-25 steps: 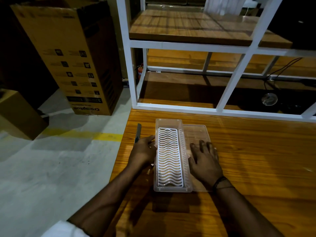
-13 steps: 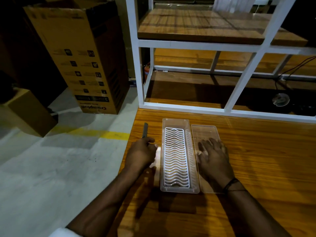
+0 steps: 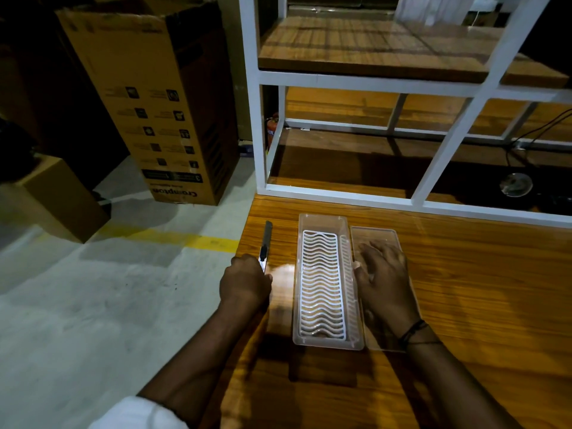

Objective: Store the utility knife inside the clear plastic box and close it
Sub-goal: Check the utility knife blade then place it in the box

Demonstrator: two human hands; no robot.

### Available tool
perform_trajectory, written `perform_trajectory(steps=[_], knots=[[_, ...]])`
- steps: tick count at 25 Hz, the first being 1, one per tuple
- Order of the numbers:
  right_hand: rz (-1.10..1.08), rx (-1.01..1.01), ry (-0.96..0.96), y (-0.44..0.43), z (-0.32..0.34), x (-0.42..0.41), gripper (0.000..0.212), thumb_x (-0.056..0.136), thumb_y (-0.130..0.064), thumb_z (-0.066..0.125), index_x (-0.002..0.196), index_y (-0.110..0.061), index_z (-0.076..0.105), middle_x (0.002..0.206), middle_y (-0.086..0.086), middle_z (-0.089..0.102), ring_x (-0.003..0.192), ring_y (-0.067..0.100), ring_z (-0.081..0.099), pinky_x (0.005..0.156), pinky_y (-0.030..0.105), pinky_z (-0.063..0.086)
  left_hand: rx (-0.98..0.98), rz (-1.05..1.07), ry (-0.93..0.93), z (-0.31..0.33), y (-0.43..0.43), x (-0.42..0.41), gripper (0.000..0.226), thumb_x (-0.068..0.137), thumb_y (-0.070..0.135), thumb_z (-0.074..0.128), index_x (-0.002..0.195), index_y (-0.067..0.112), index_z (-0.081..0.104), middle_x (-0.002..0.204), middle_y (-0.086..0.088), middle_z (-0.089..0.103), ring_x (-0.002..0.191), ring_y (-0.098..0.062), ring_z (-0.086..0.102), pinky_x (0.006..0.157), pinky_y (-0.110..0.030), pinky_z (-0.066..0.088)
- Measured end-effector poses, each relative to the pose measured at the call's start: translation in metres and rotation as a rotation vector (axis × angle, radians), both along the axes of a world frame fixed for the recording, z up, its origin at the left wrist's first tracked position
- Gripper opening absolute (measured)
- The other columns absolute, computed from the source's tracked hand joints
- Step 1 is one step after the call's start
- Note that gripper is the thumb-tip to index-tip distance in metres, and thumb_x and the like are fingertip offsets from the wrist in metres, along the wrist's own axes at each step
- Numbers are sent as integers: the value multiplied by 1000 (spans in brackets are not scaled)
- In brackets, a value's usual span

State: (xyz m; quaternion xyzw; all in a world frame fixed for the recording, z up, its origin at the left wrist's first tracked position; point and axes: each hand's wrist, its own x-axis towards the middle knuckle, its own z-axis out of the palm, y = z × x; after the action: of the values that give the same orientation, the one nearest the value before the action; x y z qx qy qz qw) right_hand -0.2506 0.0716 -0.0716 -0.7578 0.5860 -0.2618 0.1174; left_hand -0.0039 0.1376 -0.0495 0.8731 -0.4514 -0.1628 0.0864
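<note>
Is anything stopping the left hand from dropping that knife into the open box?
Probably not. The left hand grips the utility knife just left of the box, whose lid lies off under the right hand.

Centre frame, your box (image 3: 328,281) sits on the table (image 3: 464,289), insert (image 3: 322,283) inside it; lid (image 3: 383,235) just right under your right hand (image 3: 382,281), knife (image 3: 266,239) left, in your left hand (image 3: 246,281).

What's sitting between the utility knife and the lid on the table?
In the head view, the open clear plastic box with its white wavy insert lies between utility knife and lid.
</note>
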Motion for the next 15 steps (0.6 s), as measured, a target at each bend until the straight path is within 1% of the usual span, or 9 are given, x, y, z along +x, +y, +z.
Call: perform_trajectory(steps=[3,6,9,12,14,15], knots=[[-15,9,-21,2,1,-1,40,93,-21,65,133,-12,63,143,13,56,138,35,37,114,49,32,-7,27,30,1,-3,0,35,95,35,69,116,8,67,118,-13,68,108,-33,67,78,-34,50],[-43,59,-37,5,0,-2,42,93,-22,64,135,-15,61,146,10,53,141,33,35,115,47,30,-5,51,80,-2,-5,4,32,93,37,71,110,10,70,112,-12,72,100,-31,70,70,-30,46],[-43,87,-24,8,-3,-2,44,95,-25,62,138,-17,59,150,8,50,143,31,32,117,46,28,8,75,133,-5,-7,9,32,91,38,72,107,11,69,110,-12,73,98,-32,71,70,-30,48],[-55,108,-32,9,-3,-1,45,95,-26,62,139,-17,57,151,8,49,144,30,30,118,44,27,-2,90,162,-9,-7,11,33,90,38,73,109,11,68,112,-12,72,100,-33,70,74,-32,50],[-57,116,-44,8,-2,1,45,95,-26,62,139,-17,58,150,8,50,144,30,31,117,43,26,-10,96,178,-10,-6,11,32,90,36,73,109,11,69,111,-12,73,99,-33,70,73,-31,49],[-53,117,-47,8,-2,1,45,95,-26,62,139,-17,58,150,8,50,144,30,31,117,43,26,-14,97,188,-11,-7,12,31,90,35,73,108,11,69,110,-12,73,95,-31,69,71,-31,47]])
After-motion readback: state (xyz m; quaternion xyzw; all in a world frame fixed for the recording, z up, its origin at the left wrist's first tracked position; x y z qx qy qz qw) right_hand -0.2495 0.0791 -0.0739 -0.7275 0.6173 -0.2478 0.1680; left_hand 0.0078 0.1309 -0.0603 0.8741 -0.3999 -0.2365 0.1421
